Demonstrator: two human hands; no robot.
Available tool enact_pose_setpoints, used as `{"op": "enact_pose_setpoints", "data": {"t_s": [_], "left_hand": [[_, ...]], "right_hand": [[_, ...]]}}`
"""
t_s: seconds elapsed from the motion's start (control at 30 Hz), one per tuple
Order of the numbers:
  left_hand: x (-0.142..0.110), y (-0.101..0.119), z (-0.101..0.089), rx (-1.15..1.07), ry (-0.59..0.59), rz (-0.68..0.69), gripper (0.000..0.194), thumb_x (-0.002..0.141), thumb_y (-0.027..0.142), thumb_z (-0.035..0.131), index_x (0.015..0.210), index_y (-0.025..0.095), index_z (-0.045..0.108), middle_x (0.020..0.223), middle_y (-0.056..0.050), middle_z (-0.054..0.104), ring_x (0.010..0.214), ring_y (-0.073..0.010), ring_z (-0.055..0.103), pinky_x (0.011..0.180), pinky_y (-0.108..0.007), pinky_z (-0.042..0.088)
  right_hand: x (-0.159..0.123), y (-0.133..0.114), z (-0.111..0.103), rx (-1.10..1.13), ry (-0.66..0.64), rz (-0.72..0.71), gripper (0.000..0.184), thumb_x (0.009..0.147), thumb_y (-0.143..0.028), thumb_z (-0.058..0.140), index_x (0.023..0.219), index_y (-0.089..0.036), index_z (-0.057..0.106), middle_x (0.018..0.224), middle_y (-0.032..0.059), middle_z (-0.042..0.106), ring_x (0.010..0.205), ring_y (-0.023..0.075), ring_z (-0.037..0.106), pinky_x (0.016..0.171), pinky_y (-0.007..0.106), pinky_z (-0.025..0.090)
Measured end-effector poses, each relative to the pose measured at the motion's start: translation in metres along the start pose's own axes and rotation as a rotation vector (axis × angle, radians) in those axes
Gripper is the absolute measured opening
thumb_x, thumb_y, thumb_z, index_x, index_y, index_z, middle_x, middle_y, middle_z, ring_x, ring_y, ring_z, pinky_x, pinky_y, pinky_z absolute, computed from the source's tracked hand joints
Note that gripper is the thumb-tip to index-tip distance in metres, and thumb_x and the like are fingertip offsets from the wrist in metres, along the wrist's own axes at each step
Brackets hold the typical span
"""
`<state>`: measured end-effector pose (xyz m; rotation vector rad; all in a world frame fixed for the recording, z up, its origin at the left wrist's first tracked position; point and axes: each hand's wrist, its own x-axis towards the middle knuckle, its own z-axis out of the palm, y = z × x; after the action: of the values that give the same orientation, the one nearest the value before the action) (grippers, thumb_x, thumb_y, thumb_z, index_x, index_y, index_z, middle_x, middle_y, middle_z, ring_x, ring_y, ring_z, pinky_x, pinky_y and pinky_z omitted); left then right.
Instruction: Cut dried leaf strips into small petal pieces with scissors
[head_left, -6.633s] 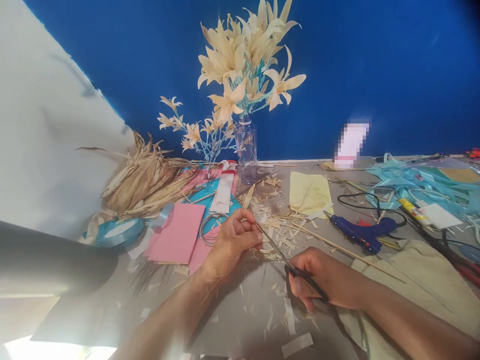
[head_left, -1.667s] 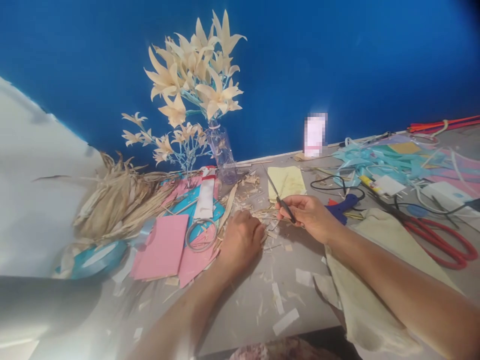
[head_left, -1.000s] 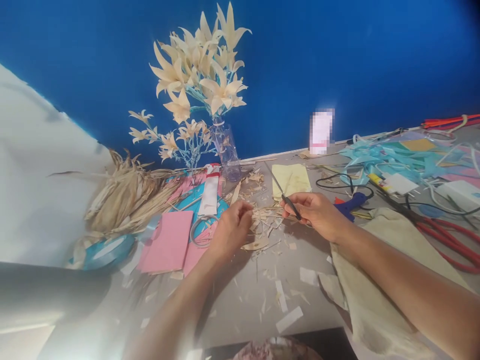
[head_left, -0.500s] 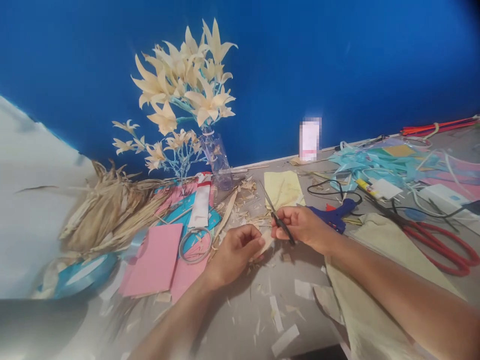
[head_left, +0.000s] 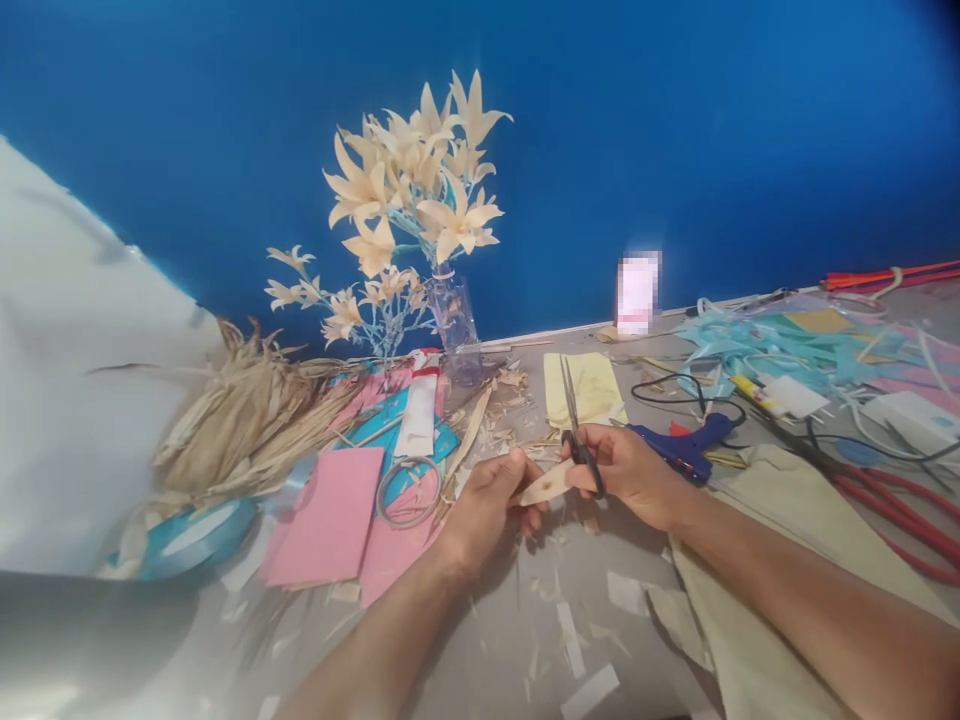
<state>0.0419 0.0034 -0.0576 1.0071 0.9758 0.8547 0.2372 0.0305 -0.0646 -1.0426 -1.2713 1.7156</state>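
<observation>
My left hand (head_left: pixel 487 510) pinches one end of a pale, pointed petal piece (head_left: pixel 546 486), seemingly dried husk, with a small dark spot. At its other end, the fingertips of my right hand (head_left: pixel 634 475) touch the piece. That same hand grips a pair of scissors (head_left: pixel 585 464) with dark handles, blades pointing up and away, slightly parted. The blades stand clear of the petal, in front of a yellow paper (head_left: pixel 589 385). Beneath and beyond both hands lie cut husk scraps (head_left: pixel 517 405). My right fingers partly hide the scissor handles.
Husk flowers (head_left: pixel 420 180) rise from a clear bottle (head_left: pixel 456 340) at the back. Dried husks (head_left: pixel 217 430), pink paper (head_left: pixel 330 515) and a ribbon roll (head_left: pixel 191 540) lie left. On the right are a blue glue gun (head_left: pixel 682 450), beige cloth (head_left: pixel 787 570) and red-handled shears (head_left: pixel 885 500).
My left hand has picked up the petal piece from among the scraps and brought it to my right hand. The scissors have turned more upright and their blades have parted. The view shifts slightly.
</observation>
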Motion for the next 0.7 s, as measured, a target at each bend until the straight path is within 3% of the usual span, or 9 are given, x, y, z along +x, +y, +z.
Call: {"op": "enact_pose_setpoints", "data": {"t_s": [0.13, 0.23, 0.5, 0.7], "left_hand": [[-0.002, -0.002, 0.005, 0.088, -0.071, -0.017, 0.040, 0.071, 0.051, 0.074, 0.070, 0.015, 0.058, 0.057, 0.002, 0.055, 0.047, -0.0074, 0.047, 0.047, -0.020, 0.034], [-0.004, -0.008, 0.010, 0.089, -0.105, 0.007, 0.038, 0.075, 0.050, 0.072, 0.070, 0.016, 0.056, 0.055, 0.004, 0.051, 0.047, -0.0069, 0.044, 0.049, -0.020, 0.034], [-0.006, -0.009, 0.010, 0.171, -0.019, 0.094, 0.024, 0.079, 0.035, 0.068, 0.069, 0.016, 0.057, 0.056, 0.004, 0.052, 0.051, -0.0072, 0.041, 0.051, -0.021, 0.031], [-0.005, -0.008, 0.008, 0.115, 0.051, 0.063, 0.018, 0.075, 0.025, 0.067, 0.068, 0.017, 0.053, 0.056, 0.005, 0.049, 0.050, -0.0067, 0.038, 0.050, -0.021, 0.029]], "right_hand": [[-0.001, -0.001, -0.006, -0.084, 0.040, 0.014, 0.030, 0.064, -0.030, 0.081, 0.083, -0.016, 0.064, 0.062, -0.0037, 0.058, 0.051, 0.0092, 0.052, 0.049, 0.020, 0.040], [-0.001, 0.001, -0.008, -0.109, -0.013, 0.020, 0.029, 0.064, -0.028, 0.082, 0.083, -0.015, 0.063, 0.064, -0.0031, 0.058, 0.050, 0.0080, 0.049, 0.048, 0.019, 0.039], [-0.004, 0.001, 0.003, -0.068, -0.097, 0.031, 0.032, 0.065, -0.025, 0.083, 0.087, -0.016, 0.060, 0.068, -0.0024, 0.061, 0.057, 0.0101, 0.054, 0.053, 0.020, 0.043], [0.004, 0.001, -0.005, 0.149, -0.002, -0.037, 0.036, 0.063, -0.037, 0.084, 0.084, -0.015, 0.063, 0.065, -0.0039, 0.057, 0.051, 0.0073, 0.049, 0.049, 0.019, 0.039]]}}
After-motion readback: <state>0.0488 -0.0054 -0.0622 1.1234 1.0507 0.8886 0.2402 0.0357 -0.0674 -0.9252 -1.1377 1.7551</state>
